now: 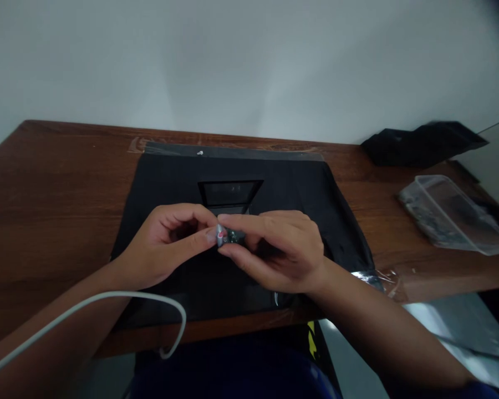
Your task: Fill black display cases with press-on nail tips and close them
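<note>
While both hands meet over the black mat [158, 183], I note my left hand [166, 244] and right hand [278, 252] pinched shut on one tiny part [227, 237] at centre, 6 o'clock of the dark frame [229, 194]: seemingly light, stiff, slip-prone, best held by its ends.

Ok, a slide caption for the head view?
Both hands, left hand and right hand, pinch a small part over a black mat.

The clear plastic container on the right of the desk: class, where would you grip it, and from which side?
Grip the clear plastic container by its near long rim, coming from above and the left. It lies low with open wooden desk on that side, probably leaving the right hand a free approach.
</note>
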The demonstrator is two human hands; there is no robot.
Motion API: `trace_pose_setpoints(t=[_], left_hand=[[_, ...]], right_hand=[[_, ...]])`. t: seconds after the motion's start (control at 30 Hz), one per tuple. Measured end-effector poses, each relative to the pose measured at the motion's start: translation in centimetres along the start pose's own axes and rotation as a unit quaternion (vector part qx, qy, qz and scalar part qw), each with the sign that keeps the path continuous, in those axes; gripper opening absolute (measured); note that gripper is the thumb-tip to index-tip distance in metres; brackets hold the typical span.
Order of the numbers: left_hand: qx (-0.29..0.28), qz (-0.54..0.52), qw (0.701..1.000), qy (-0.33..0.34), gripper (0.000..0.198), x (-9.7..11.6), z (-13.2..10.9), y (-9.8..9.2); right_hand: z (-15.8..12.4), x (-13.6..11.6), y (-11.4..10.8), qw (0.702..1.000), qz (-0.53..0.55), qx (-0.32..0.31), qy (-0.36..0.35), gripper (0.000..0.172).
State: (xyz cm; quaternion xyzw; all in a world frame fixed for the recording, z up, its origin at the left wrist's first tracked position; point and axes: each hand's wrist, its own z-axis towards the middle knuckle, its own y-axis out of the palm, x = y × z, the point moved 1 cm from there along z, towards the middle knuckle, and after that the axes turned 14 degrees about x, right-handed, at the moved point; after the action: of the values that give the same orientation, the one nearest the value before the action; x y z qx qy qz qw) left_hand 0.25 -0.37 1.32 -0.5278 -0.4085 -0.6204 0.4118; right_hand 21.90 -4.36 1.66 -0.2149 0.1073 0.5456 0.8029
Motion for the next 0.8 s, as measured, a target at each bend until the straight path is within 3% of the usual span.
trace_pose_setpoints(t=[0.3,0.47,0.8], left_hand=[[0.008,0.030,1.000,0.003,0.022,0.13,-0.14,-0.50],[0.009,0.010,1.000,0.002,0.030,0.09,-0.16,-0.67],[0.055,0.060,0.997,0.020,0.012,0.89,0.04,0.04]], right_hand=[[0.16,0.31,-0.04,0.998,0.047,-0.027,0.028,0.023],[0.28,0.18,-0.18,0.999,0.020,-0.031,0.023,0.022],[0.17,0.05,-0.27,0.995,-0.079,-0.053,-0.018,0.023]])
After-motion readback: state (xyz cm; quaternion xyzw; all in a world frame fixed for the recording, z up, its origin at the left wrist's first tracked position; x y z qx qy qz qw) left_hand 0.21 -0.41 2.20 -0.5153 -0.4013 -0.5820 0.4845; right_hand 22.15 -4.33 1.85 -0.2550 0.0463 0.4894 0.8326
